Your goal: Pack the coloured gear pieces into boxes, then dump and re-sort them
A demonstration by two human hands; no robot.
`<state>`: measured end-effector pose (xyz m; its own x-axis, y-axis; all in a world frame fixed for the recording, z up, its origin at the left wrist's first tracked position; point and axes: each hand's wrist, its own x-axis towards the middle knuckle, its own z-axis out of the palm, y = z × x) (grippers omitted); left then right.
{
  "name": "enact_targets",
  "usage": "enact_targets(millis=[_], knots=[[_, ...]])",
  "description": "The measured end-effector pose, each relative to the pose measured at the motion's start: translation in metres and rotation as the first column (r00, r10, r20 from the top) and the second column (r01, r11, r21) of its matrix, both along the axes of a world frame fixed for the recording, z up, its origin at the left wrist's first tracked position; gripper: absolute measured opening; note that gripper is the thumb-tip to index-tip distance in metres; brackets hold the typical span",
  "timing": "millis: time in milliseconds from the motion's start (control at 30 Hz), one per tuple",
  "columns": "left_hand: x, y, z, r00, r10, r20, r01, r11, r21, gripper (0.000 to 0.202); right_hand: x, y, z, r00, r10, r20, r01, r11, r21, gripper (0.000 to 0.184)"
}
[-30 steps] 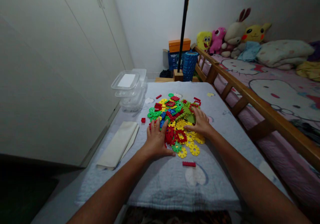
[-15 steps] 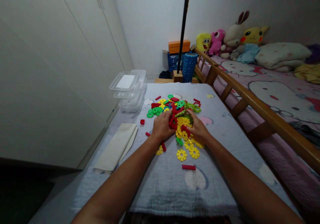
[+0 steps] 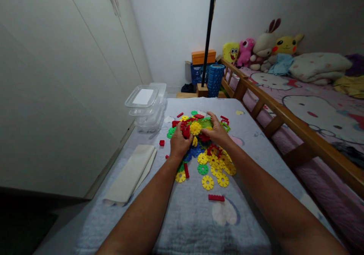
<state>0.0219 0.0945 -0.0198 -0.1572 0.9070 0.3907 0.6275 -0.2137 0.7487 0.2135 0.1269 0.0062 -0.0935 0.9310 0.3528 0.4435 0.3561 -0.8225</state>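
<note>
A loose clump of plastic building pieces, with red toothed bricks [image 3: 186, 129], a yellow notched disc [image 3: 195, 128] and green ones, sits between my two hands. My left hand [image 3: 180, 143] cups its left side, fingers curled against the red bricks. On the right side, my right hand [image 3: 218, 133] presses in with thumb and fingers spread around the pieces. Beneath and in front lie blue discs [image 3: 196, 150], yellow discs [image 3: 214, 161] and a green disc [image 3: 203, 169]. How many pieces each hand grips is hidden.
Clear plastic containers [image 3: 145, 97] stand stacked at the back left of the cloth-covered table. A folded cream cloth [image 3: 131, 173] lies nearer. One red brick [image 3: 216, 197] is at the front. The wooden bed rail [image 3: 273, 103] runs along the right.
Both hands have gathered pieces together and shifted slightly left, the right one also farther back. Blue discs now show beneath, and a yellow disc sits on the clump.
</note>
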Motion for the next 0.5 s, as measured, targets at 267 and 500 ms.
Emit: enact_targets(millis=[267,500], knots=[[-0.023,0.005,0.000,0.981,0.138,-0.137,-0.140,0.990,-0.001,0.081,0.018,0.049,0.008,0.942,-0.227,0.246,0.237,0.972,-0.009,0.040],[-0.028,0.003,0.004,0.938,-0.083,-0.337,-0.003,0.969,-0.248,0.115,0.017,0.056,-0.006,0.777,-0.116,0.618,0.316,0.922,-0.224,0.063]])
